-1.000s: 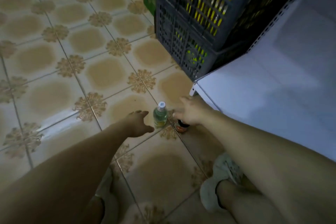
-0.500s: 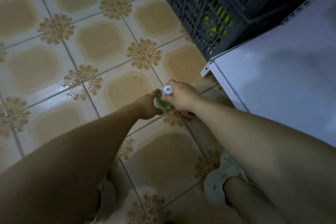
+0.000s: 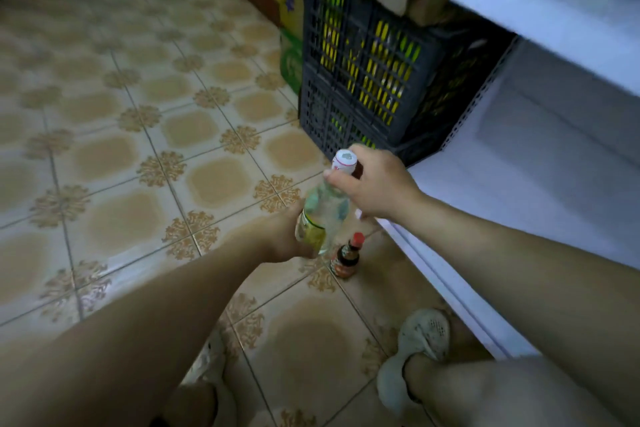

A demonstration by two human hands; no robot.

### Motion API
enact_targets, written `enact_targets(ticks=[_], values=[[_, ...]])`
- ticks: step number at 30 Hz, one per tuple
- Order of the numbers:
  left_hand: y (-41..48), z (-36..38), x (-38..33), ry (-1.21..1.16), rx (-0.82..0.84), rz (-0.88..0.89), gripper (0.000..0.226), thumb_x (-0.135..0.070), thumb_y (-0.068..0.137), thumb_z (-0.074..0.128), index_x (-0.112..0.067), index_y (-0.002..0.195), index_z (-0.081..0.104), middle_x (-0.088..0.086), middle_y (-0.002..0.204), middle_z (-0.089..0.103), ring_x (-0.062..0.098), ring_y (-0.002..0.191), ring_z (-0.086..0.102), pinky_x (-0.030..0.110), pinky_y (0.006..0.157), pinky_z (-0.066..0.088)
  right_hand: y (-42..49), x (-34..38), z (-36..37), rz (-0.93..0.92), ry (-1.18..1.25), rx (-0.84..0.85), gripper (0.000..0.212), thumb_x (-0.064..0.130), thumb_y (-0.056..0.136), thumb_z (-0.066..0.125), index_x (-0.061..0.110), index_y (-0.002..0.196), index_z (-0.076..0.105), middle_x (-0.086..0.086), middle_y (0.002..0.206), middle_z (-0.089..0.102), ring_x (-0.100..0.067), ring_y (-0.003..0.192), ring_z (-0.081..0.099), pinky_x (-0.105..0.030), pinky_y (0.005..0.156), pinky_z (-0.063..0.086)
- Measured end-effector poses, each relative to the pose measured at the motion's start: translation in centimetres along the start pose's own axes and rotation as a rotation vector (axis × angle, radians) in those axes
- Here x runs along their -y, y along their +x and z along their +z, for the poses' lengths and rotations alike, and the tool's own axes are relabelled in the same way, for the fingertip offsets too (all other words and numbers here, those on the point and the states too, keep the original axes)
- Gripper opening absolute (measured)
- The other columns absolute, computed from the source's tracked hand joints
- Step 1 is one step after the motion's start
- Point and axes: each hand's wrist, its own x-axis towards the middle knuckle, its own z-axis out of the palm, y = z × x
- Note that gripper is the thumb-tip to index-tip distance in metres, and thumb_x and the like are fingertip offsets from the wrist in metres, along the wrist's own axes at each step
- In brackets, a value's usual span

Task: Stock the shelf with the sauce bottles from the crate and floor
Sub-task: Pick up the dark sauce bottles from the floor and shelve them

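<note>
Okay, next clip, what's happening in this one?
A person beside a white shelf holds a clear white-capped bottle in both hands. The left hand grips its lower body and the right hand grips its neck. A small red-capped sauce bottle stands on the tiled floor just below. A dark crate sits behind.

Beige floral-patterned floor tiles (image 3: 124, 218), dark grey crate (image 3: 349, 80)
</note>
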Motion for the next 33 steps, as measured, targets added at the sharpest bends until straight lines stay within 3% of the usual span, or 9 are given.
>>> enact_targets(ticks=[5,7,9,13,17,21,27,30,33], values=[[-7.1,-5.6,-8.3,-0.327,-0.167,0.162,0.074,-0.025,0.056,0.081,-0.027,0.121,0.046,-0.005,0.109,0.062,0.018,0.101,0.06,0.043,0.091,0.05,-1.8,8.5,-9.1,-0.058,0.248,-0.323,0.039,0.058,0.077,0.057,0.019,0.073,0.06,0.004,0.068,0.059,-0.004,0.062,0.051,-0.032,0.059,0.042],[-9.5,-7.4,-11.4,-0.428,-0.252,0.223,0.059,-0.024,0.057,0.081,-0.03,0.108,0.053,-0.006,0.102,0.064,0.017,0.095,0.063,0.037,0.083,0.053,-2.4,11.1,-12.5,-0.077,0.341,-0.376,0.038,0.055,0.084,0.056,0.018,0.086,0.061,0.0,0.082,0.065,-0.014,0.074,0.059,-0.036,0.064,0.044],[-11.7,-8.7,-14.3,-0.548,-0.312,0.281,0.048,-0.017,0.062,0.081,-0.031,0.101,0.056,-0.008,0.093,0.066,0.015,0.086,0.067,0.034,0.075,0.055,-3.5,13.0,-15.3,-0.09,0.323,-0.341,0.035,0.06,0.083,0.056,0.03,0.102,0.055,0.013,0.087,0.059,-0.009,0.077,0.056,-0.031,0.061,0.038],[-15.2,-9.8,-20.1,-0.68,-0.437,0.391,0.044,-0.016,0.063,0.082,-0.028,0.098,0.058,-0.008,0.079,0.069,0.014,0.075,0.069,0.039,0.071,0.057,-6.0,15.1,-19.0,0.008,0.216,-0.235,0.087,0.071,0.072,0.058,0.023,0.141,0.033,0.001,0.13,0.056,-0.021,0.11,0.057,-0.034,0.083,0.048],[-18.1,-10.4,-24.3,-0.655,-0.328,0.512,0.059,-0.023,0.065,0.08,-0.036,0.116,0.055,0.001,0.099,0.068,0.021,0.091,0.068,0.043,0.084,0.055,-9.3,16.7,-23.8,-0.026,0.337,-0.343,0.076,0.068,0.075,0.056,0.02,0.133,0.044,-0.004,0.128,0.058,-0.026,0.111,0.059,-0.05,0.088,0.052],[-20.4,-10.7,-27.8,-0.567,-0.125,0.655,0.087,-0.011,0.062,0.08,-0.049,0.129,0.039,-0.005,0.1,0.072,0.018,0.094,0.069,0.028,0.074,0.056,-12.5,17.0,-27.9,-0.076,0.42,-0.458,0.027,0.055,0.089,0.052,0.032,0.101,0.054,0.006,0.099,0.064,-0.016,0.08,0.066,-0.029,0.048,0.053],[-20.8,-8.7,-32.7,-0.58,-0.186,0.741,0.084,0.004,0.072,0.075,-0.037,0.135,0.037,0.0,0.097,0.074,0.016,0.089,0.07,0.022,0.068,0.055,-16.1,16.0,-32.4,0.014,0.26,-0.46,0.069,0.065,0.087,0.044,0.026,0.142,0.027,0.006,0.128,0.052,-0.019,0.098,0.06,-0.034,0.057,0.056],[-19.8,-7.7,-34.3,-0.536,-0.205,0.749,0.078,0.0,0.073,0.077,-0.031,0.134,0.04,0.0,0.102,0.071,0.011,0.087,0.07,0.018,0.068,0.054,-17.0,14.9,-33.6,0.079,0.218,-0.434,0.081,0.067,0.077,0.059,0.031,0.14,0.023,0.008,0.125,0.051,-0.021,0.101,0.06,-0.039,0.06,0.058],[-18.3,-7.2,-35.2,-0.463,-0.185,0.765,0.063,-0.004,0.074,0.077,-0.025,0.127,0.049,0.003,0.104,0.07,0.008,0.087,0.068,0.015,0.069,0.053,-16.5,12.9,-33.9,0.114,0.3,-0.463,0.069,0.055,0.078,0.067,0.027,0.13,0.03,0.004,0.117,0.058,-0.021,0.098,0.064,-0.046,0.068,0.059]])
